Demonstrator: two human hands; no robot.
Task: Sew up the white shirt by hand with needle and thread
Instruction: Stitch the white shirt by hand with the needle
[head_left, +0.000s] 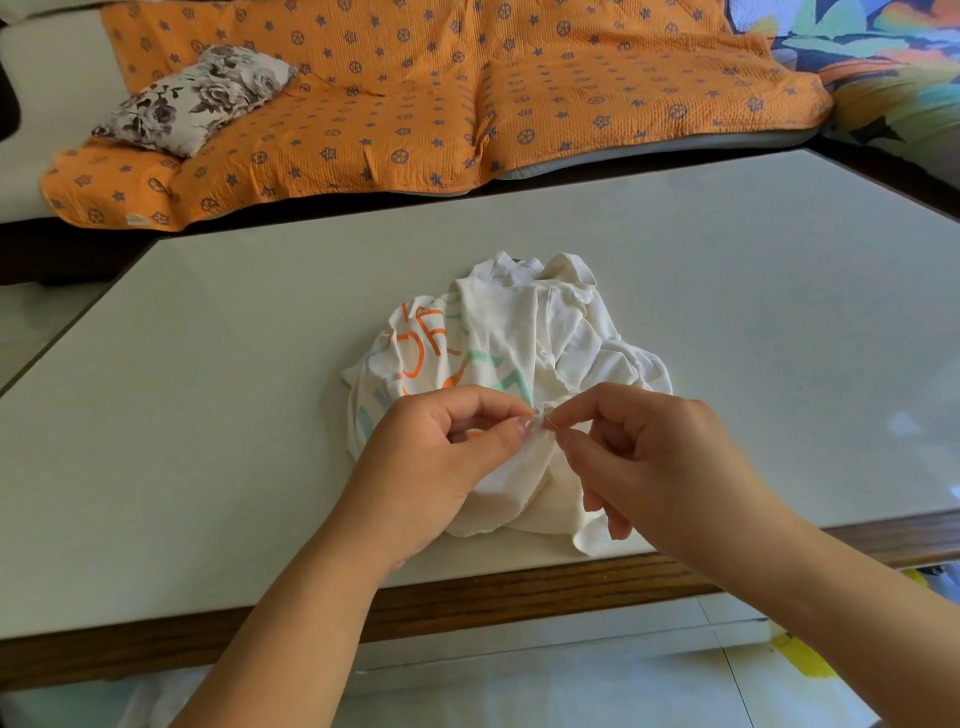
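A crumpled white shirt (524, 353) with orange and green printed letters lies bunched on the pale table (234, 364), near its front edge. My left hand (441, 462) pinches a raised fold of the shirt between thumb and forefinger. My right hand (660, 457) meets it from the right, thumb and forefinger pinched on a thin needle (551, 425) at that fold. The needle shows only as a short dark sliver. The thread is too fine to make out.
The table has a wooden front edge (519, 592) close to my forearms. Behind it stands a sofa under an orange patterned cover (415, 104) with a floral cushion (197, 98). A colourful fabric (883, 62) lies at the far right. Tiled floor shows below.
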